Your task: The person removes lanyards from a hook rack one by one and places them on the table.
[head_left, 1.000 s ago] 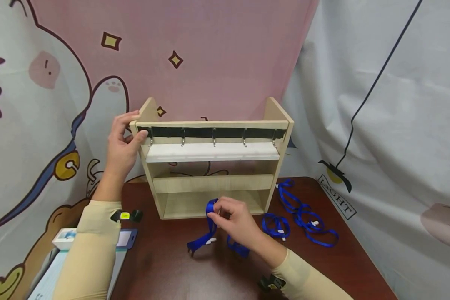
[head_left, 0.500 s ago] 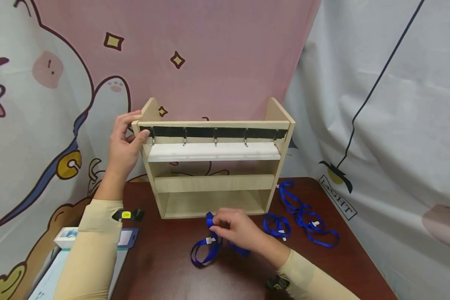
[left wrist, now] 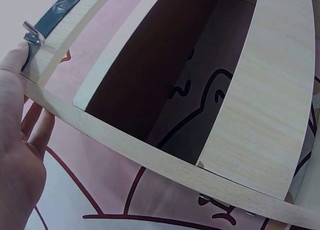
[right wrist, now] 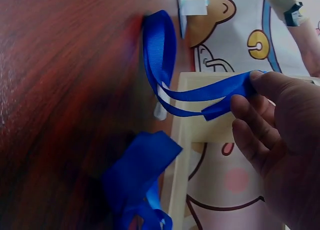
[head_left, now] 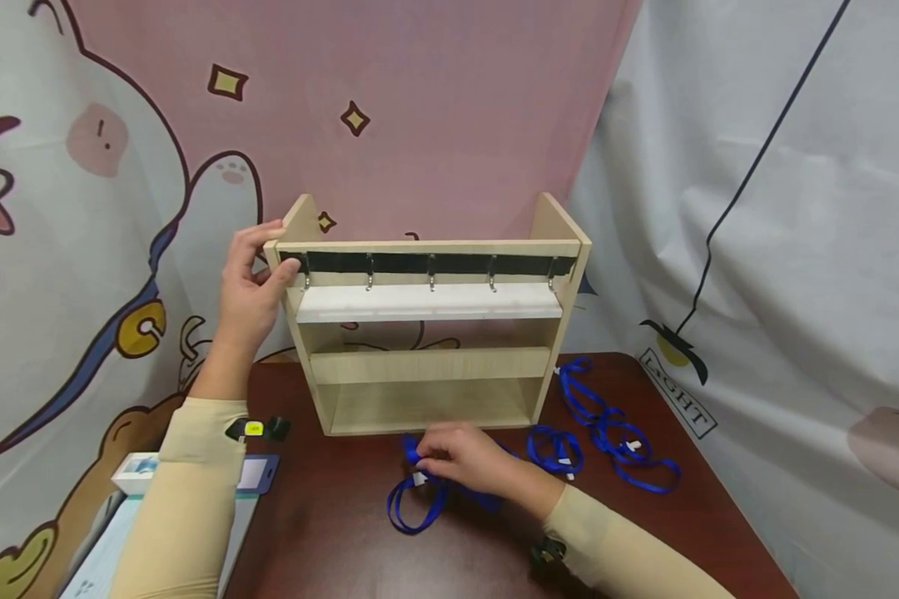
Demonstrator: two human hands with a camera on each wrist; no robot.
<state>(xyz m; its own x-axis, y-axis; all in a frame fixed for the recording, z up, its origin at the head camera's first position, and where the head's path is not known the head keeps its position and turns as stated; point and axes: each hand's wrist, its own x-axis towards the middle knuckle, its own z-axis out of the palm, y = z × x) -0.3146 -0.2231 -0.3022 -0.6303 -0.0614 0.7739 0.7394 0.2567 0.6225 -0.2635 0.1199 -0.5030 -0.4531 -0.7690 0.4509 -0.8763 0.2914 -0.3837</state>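
Observation:
My left hand [head_left: 249, 291] grips the upper left corner of a pale wooden shelf rack [head_left: 429, 366], thumb on the front and fingers behind the side panel. Across the rack's top bar runs a black strip [head_left: 460, 264] with several small metal hooks. Low in front of the rack, my right hand [head_left: 468, 457] pinches a blue lanyard [right wrist: 215, 93] between thumb and fingers. The lanyard's loop, with a white clip [right wrist: 161, 103], trails down to the tabletop. Another blue lanyard [right wrist: 140, 165] lies bunched beneath the right hand, partly hidden by it in the head view.
Right of the rack, more blue lanyards [head_left: 554, 449] with white clips lie coiled on the dark red-brown table [head_left: 330, 532]. At left, a small white box [head_left: 136, 474] and a blue card holder [head_left: 258, 474] rest on a light surface. Printed curtains stand behind and at right.
My right hand has moved down toward the table with the pinched lanyard, and the lanyard's lower loop has spread out on the tabletop. The left hand stays on the rack's corner.

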